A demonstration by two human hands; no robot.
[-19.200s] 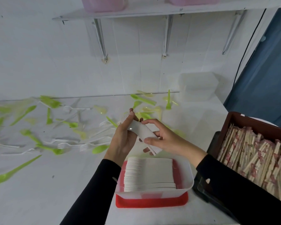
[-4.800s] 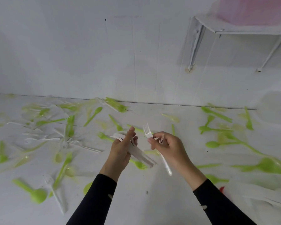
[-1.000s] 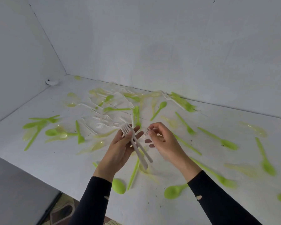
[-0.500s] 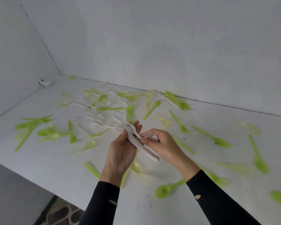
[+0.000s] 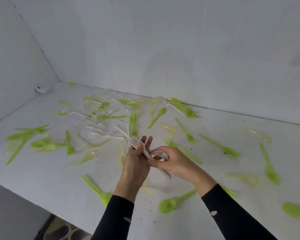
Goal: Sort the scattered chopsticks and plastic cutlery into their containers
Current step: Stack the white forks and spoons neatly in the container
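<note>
Left hand (image 5: 134, 166): grip around white forks (image 5: 135, 143), above bench (image 5: 41, 175). Right hand (image 5: 176, 164): grip pinching single fork (image 5: 160, 154). Green cutlery (image 5: 168, 204) litters bench to wall (image 5: 163, 49) edge.

left hand (image 5: 135, 168), right hand (image 5: 177, 164) grip white forks (image 5: 135, 143) | count unclear
</note>
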